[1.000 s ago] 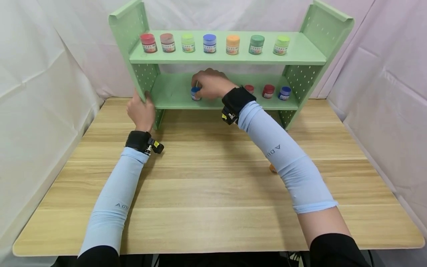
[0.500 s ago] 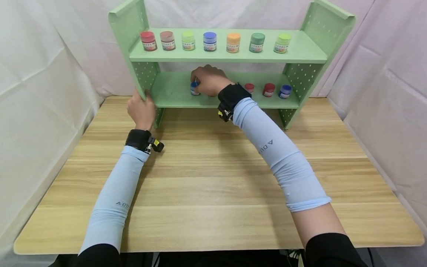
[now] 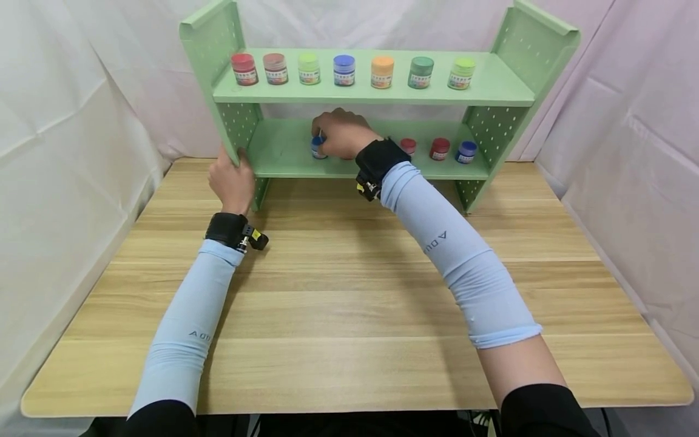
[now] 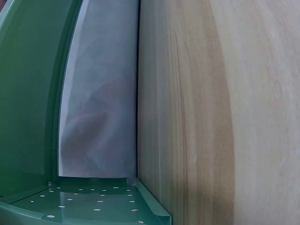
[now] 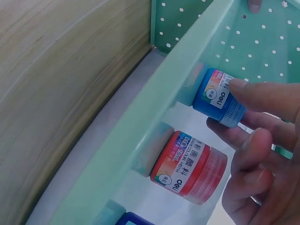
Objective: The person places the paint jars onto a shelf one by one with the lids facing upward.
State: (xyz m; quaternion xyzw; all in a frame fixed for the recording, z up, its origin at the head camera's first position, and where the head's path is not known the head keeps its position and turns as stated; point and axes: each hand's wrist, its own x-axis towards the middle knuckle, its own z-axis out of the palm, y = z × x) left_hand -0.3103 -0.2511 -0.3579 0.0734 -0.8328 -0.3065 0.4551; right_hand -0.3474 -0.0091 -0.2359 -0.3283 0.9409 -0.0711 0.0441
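Note:
My right hand [image 3: 343,135] pinches a small blue paint jar [image 3: 317,147] at the front of the lower shelf. In the right wrist view the thumb lies on the jar's label and the fingers are on its far side; the blue jar [image 5: 214,96] stands on the shelf surface near the front edge. Beside it is a red paint jar [image 5: 185,166], below the curled fingers. My left hand [image 3: 233,182] grips the front edge of the green shelf's left side panel [image 3: 243,130]; the hand is out of frame in the left wrist view.
The green shelf unit [image 3: 377,93] stands at the back of the wooden table [image 3: 349,291]. Several paint jars, such as an orange one [image 3: 381,72], line its upper shelf. Two red jars and a blue jar [image 3: 466,152] stand at the lower right. White cloth [image 3: 71,121] surrounds the table.
My right hand and forearm have shifted slightly left, with the blue jar set slightly further back. A small orange thing on the table is now hidden by the forearm. The left hand stays put.

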